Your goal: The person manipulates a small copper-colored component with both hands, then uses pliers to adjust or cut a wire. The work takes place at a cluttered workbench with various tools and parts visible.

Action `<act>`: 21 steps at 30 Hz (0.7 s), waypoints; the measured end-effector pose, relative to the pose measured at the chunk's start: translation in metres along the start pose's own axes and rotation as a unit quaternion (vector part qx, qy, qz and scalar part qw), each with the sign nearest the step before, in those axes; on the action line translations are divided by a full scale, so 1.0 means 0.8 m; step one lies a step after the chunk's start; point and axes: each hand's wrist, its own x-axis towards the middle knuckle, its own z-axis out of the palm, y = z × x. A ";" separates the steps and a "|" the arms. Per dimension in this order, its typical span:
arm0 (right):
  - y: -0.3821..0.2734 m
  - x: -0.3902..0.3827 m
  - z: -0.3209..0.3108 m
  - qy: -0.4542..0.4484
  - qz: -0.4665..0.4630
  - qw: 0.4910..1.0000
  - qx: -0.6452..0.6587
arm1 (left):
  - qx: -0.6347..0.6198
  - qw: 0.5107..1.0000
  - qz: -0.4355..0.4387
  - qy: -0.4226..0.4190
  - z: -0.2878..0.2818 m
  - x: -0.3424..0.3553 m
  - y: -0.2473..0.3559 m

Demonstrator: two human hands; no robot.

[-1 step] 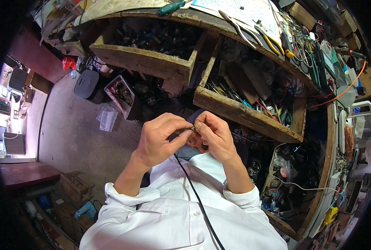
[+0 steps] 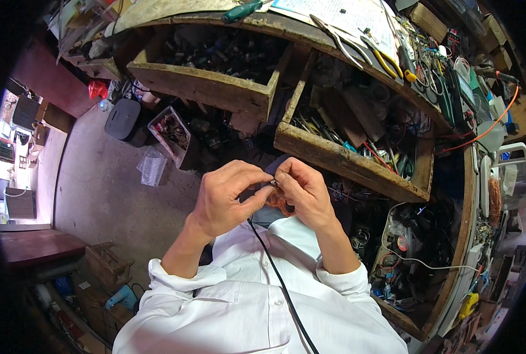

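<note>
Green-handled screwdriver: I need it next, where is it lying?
In the head view, the green-handled screwdriver lies at the top centre, on the workbench edge above the left open wooden drawer.

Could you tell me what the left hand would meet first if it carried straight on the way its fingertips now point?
The left hand points right, at the right hand. Their fingertips already meet over a small coppery piece, so it would likely press into those fingers at once; depth is unclear.

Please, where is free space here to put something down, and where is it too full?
Free: the grey floor between the black bin, the clear bag and the left hand. Crowded: both open wooden drawers and the bench top, full of tools and wires.
</note>
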 end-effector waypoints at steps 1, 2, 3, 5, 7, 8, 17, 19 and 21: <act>0.001 -0.001 0.001 0.000 0.006 1.000 0.005 | -0.002 1.000 -0.004 -0.001 0.000 0.000 0.000; 0.002 -0.001 0.001 0.000 0.011 1.000 0.010 | -0.004 1.000 -0.008 -0.003 -0.001 -0.001 -0.001; 0.001 -0.001 0.002 0.000 0.007 1.000 -0.001 | -0.006 1.000 -0.012 -0.004 -0.001 -0.002 -0.001; -0.001 -0.001 0.004 0.001 -0.001 1.000 -0.023 | -0.011 1.000 -0.014 0.002 0.000 -0.004 -0.004; -0.002 -0.001 0.004 0.013 -0.022 0.999 -0.035 | -0.023 0.999 -0.029 0.009 0.001 -0.005 -0.005; -0.002 -0.001 0.005 0.018 -0.032 0.998 -0.041 | -0.033 0.998 -0.044 0.013 0.001 -0.006 -0.004; -0.007 -0.003 0.009 0.028 -0.065 0.991 -0.112 | -0.045 0.997 -0.057 0.024 -0.001 -0.004 -0.004; -0.015 -0.003 0.013 0.031 -0.086 0.981 -0.173 | -0.061 0.995 -0.081 0.013 -0.002 -0.004 -0.003; -0.017 -0.002 0.015 0.035 -0.107 0.970 -0.215 | -0.093 0.987 -0.134 0.001 -0.004 -0.002 0.001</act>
